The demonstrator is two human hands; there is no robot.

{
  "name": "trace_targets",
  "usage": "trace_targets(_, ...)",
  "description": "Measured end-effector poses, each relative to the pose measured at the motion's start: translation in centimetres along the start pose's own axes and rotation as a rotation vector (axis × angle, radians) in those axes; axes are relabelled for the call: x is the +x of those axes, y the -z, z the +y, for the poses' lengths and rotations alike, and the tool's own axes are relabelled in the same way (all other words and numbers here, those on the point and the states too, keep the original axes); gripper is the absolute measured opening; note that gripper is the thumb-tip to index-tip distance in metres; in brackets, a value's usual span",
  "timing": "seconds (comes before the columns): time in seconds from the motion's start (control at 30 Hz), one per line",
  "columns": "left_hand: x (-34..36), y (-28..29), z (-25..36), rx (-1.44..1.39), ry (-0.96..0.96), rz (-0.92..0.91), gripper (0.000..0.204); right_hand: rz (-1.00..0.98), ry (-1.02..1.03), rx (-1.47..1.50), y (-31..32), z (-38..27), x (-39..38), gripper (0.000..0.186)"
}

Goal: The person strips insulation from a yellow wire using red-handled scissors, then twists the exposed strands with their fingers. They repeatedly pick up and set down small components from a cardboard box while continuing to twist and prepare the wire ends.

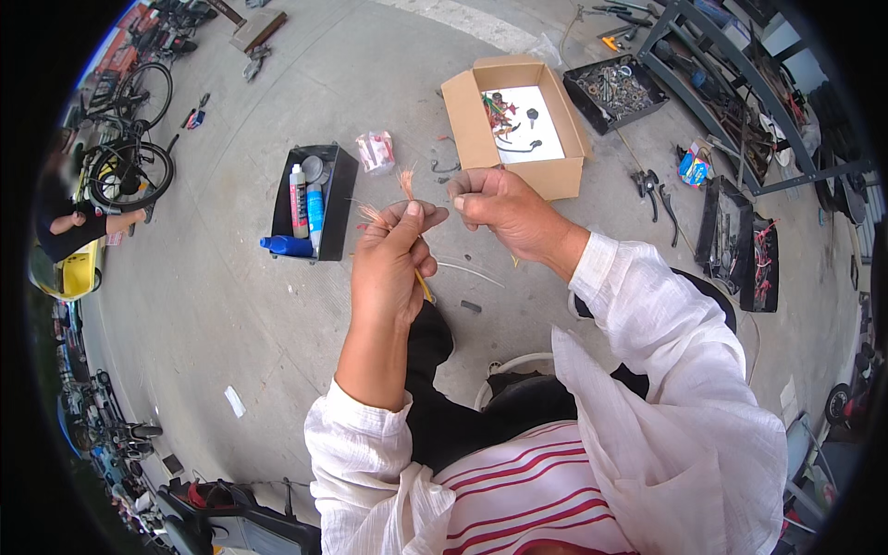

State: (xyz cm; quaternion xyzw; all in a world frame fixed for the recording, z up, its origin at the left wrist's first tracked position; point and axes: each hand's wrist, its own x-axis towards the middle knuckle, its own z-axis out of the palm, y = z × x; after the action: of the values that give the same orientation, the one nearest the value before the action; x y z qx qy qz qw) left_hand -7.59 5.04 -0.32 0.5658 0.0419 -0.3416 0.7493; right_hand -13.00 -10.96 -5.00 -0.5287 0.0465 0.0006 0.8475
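Observation:
My left hand (393,264) grips a yellow wire (427,290) whose bare copper strands (375,217) fan out above the fingers in two frayed bunches, thumb pressed on them. Just to its right, my right hand (504,215) is closed in a pinch, apart from the left; whatever lies between its fingertips is too small to make out. Beyond the hands, an open cardboard box (562,173) holds coloured wire pieces on a white sheet. A black tray (335,199) of bottles and cans stands left of them, near a small pink-and-white bag (375,153).
Around me are a parts bin (613,92), pliers (659,199), black toolboxes (726,240) and a metal rack (777,106) at right. Bicycles (129,176), a scooter (227,518) and another person (69,213) occupy the left and lower left. A white round object (486,388) lies between my legs.

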Motion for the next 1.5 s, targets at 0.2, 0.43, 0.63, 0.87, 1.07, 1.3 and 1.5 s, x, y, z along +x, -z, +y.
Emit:
trace_targets(0.2, -1.9, -2.9, 0.1, -0.064, -0.03, -0.175, 0.013, 0.13, 0.084, -0.238, -2.2, -5.1, -4.1, 0.011)
trace_targets(0.43, -2.8, -3.8, -0.6, -0.053, -0.016, -0.272, 0.018, 0.259, 0.213, -0.179, -2.6, -4.9, -5.9, 0.01)
trace_targets(0.63, -2.2, -3.7, -0.6, -0.062, 0.021, -0.282, 0.017, 0.265, 0.261, -0.199, -2.2, -3.9, -4.7, 0.009)
trace_targets(0.87, -1.3, -4.3, -0.3, 0.001, -0.042, -0.255, 0.015, 0.262, 0.244, -0.204, -1.8, -4.4, -4.0, 0.009)
trace_targets(1.07, -2.2, -4.1, 1.5, 0.066, 0.028, -0.372, 0.012, 0.144, 0.077, 0.066, -2.6, -5.8, -5.4, 0.023)
trace_targets(1.3, -3.1, -4.4, 0.9, 0.22, -0.094, -0.377, 0.014, 0.202, 0.124, 0.132, -1.9, -5.1, -5.7, 0.015)
trace_targets(1.5, -3.0, -4.8, -0.6, 0.647, -0.584, -0.205, 0.016, 0.295, 0.169, 0.104, -2.5, -4.8, -5.6, 0.01)
